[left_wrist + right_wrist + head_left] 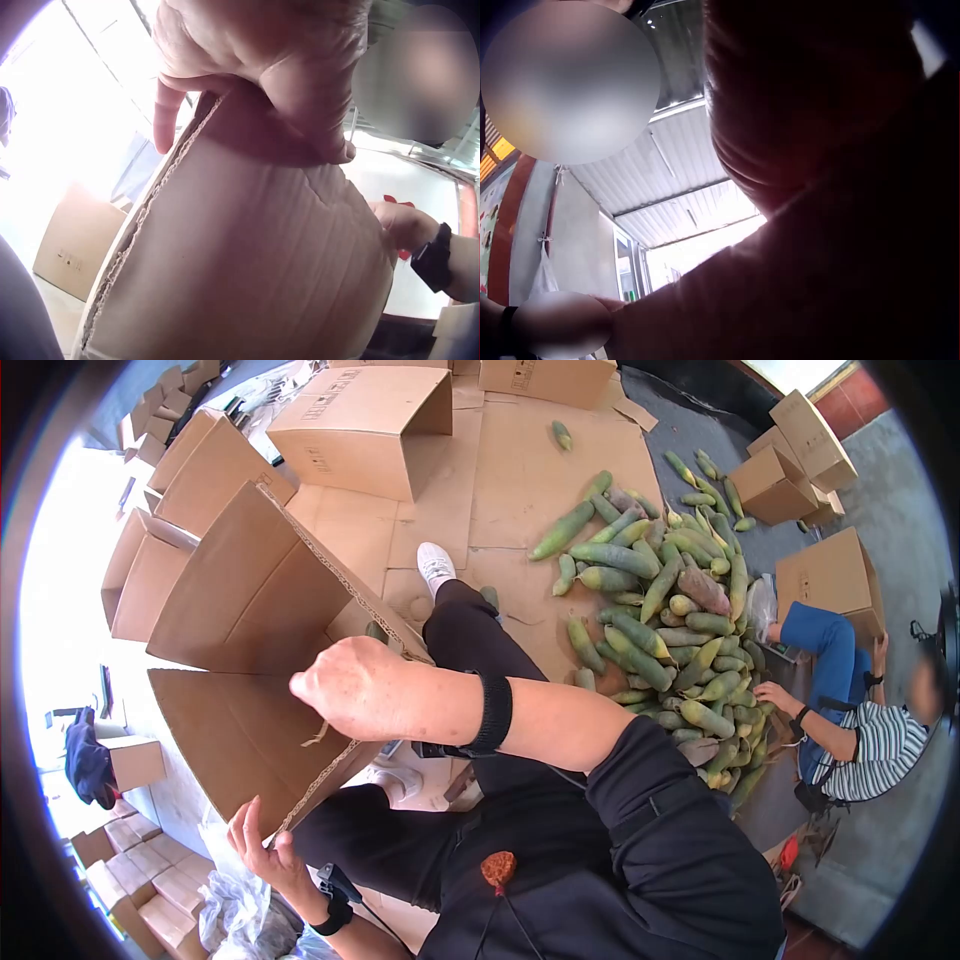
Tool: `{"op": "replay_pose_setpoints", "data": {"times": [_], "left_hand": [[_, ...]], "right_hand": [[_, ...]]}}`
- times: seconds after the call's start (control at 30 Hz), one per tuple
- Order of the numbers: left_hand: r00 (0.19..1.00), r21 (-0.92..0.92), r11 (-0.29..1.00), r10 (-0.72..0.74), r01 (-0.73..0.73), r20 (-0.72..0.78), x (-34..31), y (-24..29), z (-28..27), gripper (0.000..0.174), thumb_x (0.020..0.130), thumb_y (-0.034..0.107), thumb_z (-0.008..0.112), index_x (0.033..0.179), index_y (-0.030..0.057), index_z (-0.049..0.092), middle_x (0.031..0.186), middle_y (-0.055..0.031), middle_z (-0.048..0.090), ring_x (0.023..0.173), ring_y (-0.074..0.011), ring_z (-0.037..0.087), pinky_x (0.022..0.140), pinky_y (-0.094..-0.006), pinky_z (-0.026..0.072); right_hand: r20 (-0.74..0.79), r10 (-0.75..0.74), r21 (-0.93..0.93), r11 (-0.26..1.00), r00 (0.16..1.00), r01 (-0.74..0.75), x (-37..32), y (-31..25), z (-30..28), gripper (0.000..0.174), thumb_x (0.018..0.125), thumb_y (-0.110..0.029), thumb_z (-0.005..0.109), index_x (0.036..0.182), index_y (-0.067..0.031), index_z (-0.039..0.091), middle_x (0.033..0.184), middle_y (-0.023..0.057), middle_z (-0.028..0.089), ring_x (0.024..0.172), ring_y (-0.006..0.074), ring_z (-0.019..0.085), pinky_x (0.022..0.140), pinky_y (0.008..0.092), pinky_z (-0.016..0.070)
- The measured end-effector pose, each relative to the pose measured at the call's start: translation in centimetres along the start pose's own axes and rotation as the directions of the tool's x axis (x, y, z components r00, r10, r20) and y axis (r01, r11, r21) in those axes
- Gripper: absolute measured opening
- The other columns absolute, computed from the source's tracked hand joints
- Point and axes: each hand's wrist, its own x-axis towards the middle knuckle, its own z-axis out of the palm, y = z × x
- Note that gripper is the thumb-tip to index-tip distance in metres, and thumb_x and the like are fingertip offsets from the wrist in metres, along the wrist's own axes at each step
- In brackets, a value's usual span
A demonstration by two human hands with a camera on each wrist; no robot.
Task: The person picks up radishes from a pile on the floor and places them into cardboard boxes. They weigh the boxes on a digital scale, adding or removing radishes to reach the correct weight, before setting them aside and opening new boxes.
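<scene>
In the head view an open cardboard box [235, 585] stands tilted at the person's left, its flaps spread. The left hand [268, 852] grips the near flap's edge; in the left wrist view the left hand [262, 67] has its thumb and fingers on opposite sides of the cardboard [247, 247]. Bent at the wrist, the right hand [375, 690] holds the box's side edge, its fingertips mostly hidden. The left wrist view shows the right hand [405, 225] at the cardboard's far edge. Very dark in the right wrist view, the right hand [810, 97] lies against cardboard.
A large heap of green radishes [660, 580] lies on flattened cardboard [500, 480] at the right. Another person [870, 750] sits beside it. More boxes [350, 420] stand at the back and left, with clear plastic bags [245, 915] at the lower left.
</scene>
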Motion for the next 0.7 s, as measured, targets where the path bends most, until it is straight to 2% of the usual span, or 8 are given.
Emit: {"op": "replay_pose_setpoints", "data": {"times": [0.1,0.17,0.23,0.3,0.33,0.4,0.47,0.7], "left_hand": [[0.999,-0.021,1.000,0.016,-0.016,-0.030,0.0,-0.2,0.6,0.074,0.085,0.069,0.043,0.112,0.0030,0.064,0.113,-0.0145,0.058,0.114,-0.0316,0.049,0.100,-0.0433,0.0363],[0.976,0.020,1.000,0.025,-0.022,-0.218,0.2,0.2,1.3,0.074,0.087,0.069,0.040,0.117,0.0044,0.061,0.123,-0.0147,0.052,0.118,-0.0304,0.047,0.102,-0.0428,0.0351],[0.972,-0.033,0.998,0.036,-0.045,-0.233,0.9,0.9,1.4,0.061,0.093,0.055,0.044,0.120,0.0031,0.060,0.136,-0.0135,0.042,0.125,-0.0294,0.043,0.104,-0.0421,0.0356],[0.908,-0.238,0.930,-0.337,0.280,-0.247,1.3,2.3,1.4,0.044,0.097,0.037,0.047,0.123,0.0033,0.058,0.141,-0.0133,0.038,0.128,-0.0267,0.041,0.106,-0.0408,0.0333],[0.893,-0.334,0.883,-0.407,0.330,-0.193,1.6,2.3,1.3,0.035,0.097,0.021,0.048,0.126,0.0029,0.056,0.141,-0.0128,0.040,0.128,-0.0240,0.041,0.107,-0.0383,0.0316],[0.884,-0.394,0.829,-0.460,0.398,-0.076,1.8,1.4,0.8,0.036,0.096,0.020,0.048,0.127,0.0027,0.055,0.138,-0.0128,0.044,0.127,-0.0238,0.042,0.106,-0.0369,0.0317],[0.864,-0.441,0.767,-0.502,0.466,0.041,1.7,0.9,0.6,0.037,0.096,0.020,0.048,0.128,0.0024,0.054,0.136,-0.0128,0.047,0.126,-0.0236,0.043,0.106,-0.0356,0.0318],[0.873,-0.370,0.813,-0.488,0.451,-0.007,0.6,-1.0,0.9,0.040,0.097,0.021,0.045,0.131,0.0002,0.051,0.135,-0.0133,0.051,0.123,-0.0231,0.047,0.105,-0.0329,0.0331]], "right_hand": [[0.173,0.041,-0.042,0.999,0.984,-0.035,0.1,0.7,0.3,0.014,0.074,-0.007,0.060,0.086,-0.0018,0.064,0.076,0.0157,0.068,0.079,0.0299,0.068,0.069,0.0373,0.0549],[0.145,0.041,-0.041,0.999,0.989,-0.035,0.4,0.8,0.5,0.013,0.074,-0.008,0.060,0.084,-0.0019,0.065,0.076,0.0160,0.068,0.078,0.0302,0.068,0.069,0.0372,0.0551],[0.224,0.105,-0.056,0.994,0.969,-0.095,0.8,0.5,0.0,0.017,0.072,-0.012,0.070,0.087,-0.0059,0.072,0.088,0.0098,0.071,0.085,0.0224,0.068,0.073,0.0322,0.0546],[0.272,0.122,-0.046,0.992,0.954,-0.113,0.7,0.5,-0.4,0.016,0.072,-0.012,0.069,0.086,-0.0059,0.072,0.088,0.0093,0.071,0.084,0.0223,0.068,0.072,0.0324,0.0547],[0.268,0.084,-0.033,0.996,0.960,-0.078,0.6,0.5,-0.5,0.016,0.072,-0.011,0.068,0.086,-0.0063,0.072,0.087,0.0087,0.071,0.084,0.0224,0.068,0.072,0.0325,0.0547],[0.262,0.046,-0.017,0.999,0.964,-0.043,0.4,0.7,-0.3,0.016,0.072,-0.011,0.067,0.087,-0.0067,0.073,0.086,0.0081,0.071,0.083,0.0224,0.068,0.071,0.0325,0.0547],[0.127,-0.006,0.045,0.999,0.992,0.000,0.3,1.0,0.5,0.010,0.073,-0.006,0.060,0.080,0.0000,0.064,0.071,0.0174,0.066,0.072,0.0296,0.068,0.066,0.0367,0.0555],[-0.256,-0.002,0.196,0.979,0.967,0.054,-1.4,0.4,1.1,0.008,0.073,-0.003,0.057,0.080,0.0002,0.057,0.067,0.0152,0.062,0.069,0.0288,0.066,0.062,0.0381,0.0534]]}}
